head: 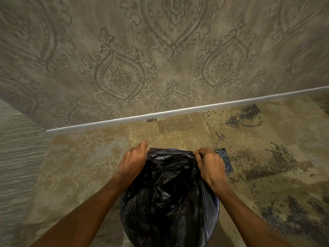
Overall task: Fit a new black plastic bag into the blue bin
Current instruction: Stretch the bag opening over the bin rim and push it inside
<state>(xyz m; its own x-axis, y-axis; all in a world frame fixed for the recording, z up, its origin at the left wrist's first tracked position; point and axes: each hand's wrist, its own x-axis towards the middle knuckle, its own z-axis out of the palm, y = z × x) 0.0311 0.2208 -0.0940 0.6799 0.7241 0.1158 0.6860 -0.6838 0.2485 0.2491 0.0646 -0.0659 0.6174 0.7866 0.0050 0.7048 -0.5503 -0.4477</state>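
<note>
Crinkled black plastic bag (pixel 169 193) drapes over the round blue bin (pixel 216 200) at lower centre; left hand (pixel 132 162) and right hand (pixel 209 164) pinch its far edge. Patterned beige carpet (pixel 80 166) surrounds it, ornate wallpapered wall (pixel 160 59) behind.

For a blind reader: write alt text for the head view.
Both hands, left hand and right hand, grip the far edge of a black plastic bag stretched over a blue bin. It stands on patterned carpet beside a damask-papered wall.
</note>
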